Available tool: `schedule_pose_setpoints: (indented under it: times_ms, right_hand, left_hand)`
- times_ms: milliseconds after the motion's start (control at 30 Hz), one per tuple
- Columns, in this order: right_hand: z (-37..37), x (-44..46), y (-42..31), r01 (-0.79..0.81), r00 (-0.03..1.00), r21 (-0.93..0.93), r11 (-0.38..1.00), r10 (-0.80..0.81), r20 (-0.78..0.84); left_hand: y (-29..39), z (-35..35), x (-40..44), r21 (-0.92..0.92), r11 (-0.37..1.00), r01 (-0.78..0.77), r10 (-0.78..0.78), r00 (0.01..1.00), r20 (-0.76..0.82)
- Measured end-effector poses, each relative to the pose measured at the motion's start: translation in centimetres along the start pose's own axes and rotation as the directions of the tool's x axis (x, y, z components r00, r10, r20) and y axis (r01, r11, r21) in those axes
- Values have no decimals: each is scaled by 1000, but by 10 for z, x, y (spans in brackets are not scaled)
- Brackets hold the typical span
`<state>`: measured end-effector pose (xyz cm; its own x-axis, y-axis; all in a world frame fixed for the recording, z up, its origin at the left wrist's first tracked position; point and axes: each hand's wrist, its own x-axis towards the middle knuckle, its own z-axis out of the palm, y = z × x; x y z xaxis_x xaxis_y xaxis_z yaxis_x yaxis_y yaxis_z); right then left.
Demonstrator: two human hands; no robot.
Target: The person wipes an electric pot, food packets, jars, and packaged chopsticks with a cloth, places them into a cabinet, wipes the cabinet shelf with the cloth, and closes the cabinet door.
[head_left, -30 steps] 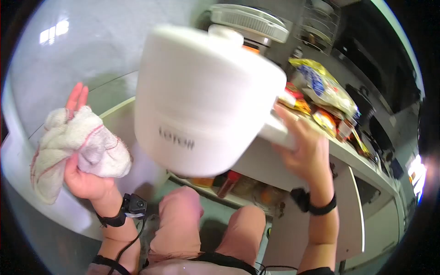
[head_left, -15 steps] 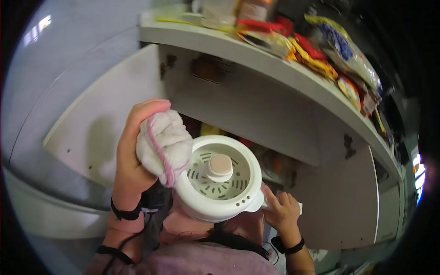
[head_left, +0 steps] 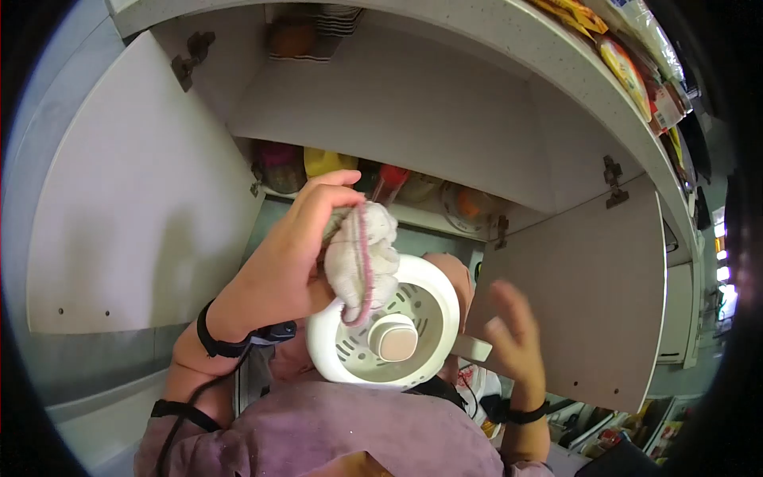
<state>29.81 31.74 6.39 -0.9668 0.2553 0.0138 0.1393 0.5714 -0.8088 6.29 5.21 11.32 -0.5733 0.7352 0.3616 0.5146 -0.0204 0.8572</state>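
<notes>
A white pot [head_left: 442, 350] rests on the person's lap. A slotted pale plate shows inside its rim, and a knob [head_left: 396, 342] with a beige top stands over the middle. My left hand [head_left: 302, 238] is closed around a bunched white cloth [head_left: 355, 250] with a pink edge, held at the pot's upper left rim. To the right, the stubby white handle [head_left: 472, 347] sticks out. My right hand [head_left: 517, 338], somewhat blurred, is beside that handle and off it, fingers apart and holding nothing.
An open cabinet holds jars and bottles on its low shelf [head_left: 429, 219]. Its doors stand open at the left [head_left: 135, 207] and right [head_left: 584, 298]. Food packets [head_left: 624, 71] lie on the countertop [head_left: 509, 32] above.
My right hand has let go of the pot's handle and moved off it. The pot has turned on the lap. My left hand has shifted right with the cloth, and the view has tilted down.
</notes>
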Motion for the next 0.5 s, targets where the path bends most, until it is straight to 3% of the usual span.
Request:
schedule_pose_setpoints:
  times_ms: [33,67,100,133,200,233,267,300,333,400,433,467,500]
  right_hand:
    - [-8,19,-24,71,984,136,988,-48,-170]
    - [-13,38,-64,175,970,135,975,-147,-194]
    - [-10,55,-64,404,907,16,914,-398,-140]
    - [8,66,-80,494,868,157,855,-476,-142]
    - [29,90,-111,562,823,64,824,-566,54]
    - [40,103,-105,614,787,77,785,-617,17]
    - [48,112,-98,670,741,85,738,-671,-19]
    - [46,112,-97,542,840,226,810,-524,-138]
    - [45,113,-95,438,898,521,732,-326,-296]
    - [38,101,-119,334,943,729,597,-220,-251]
    - [34,106,-107,469,870,515,717,-477,-128]
    - [35,113,-110,695,704,86,714,-700,121]
    - [57,105,-122,692,712,-100,715,-652,262]
  left_hand:
    - [9,3,3,101,995,-5,5,1000,7]
    - [18,8,6,195,981,-8,4,1000,21]
    - [23,12,7,242,969,-55,42,997,58]
    - [30,17,11,245,968,-49,33,997,69]
    - [40,26,13,261,953,-155,102,973,207]
    - [42,26,10,386,906,-173,107,977,186]
    - [38,20,6,389,905,-171,104,977,186]
    - [30,7,-4,406,908,-99,56,992,115]
    - [21,-8,-14,421,907,-20,5,999,37]
    - [3,-11,-43,402,914,58,-66,998,5]
    - [-10,0,-57,164,982,91,-98,995,34]
    - [-23,13,-69,-85,989,120,-113,991,75]
    - [-33,28,-80,-96,988,117,-110,991,77]
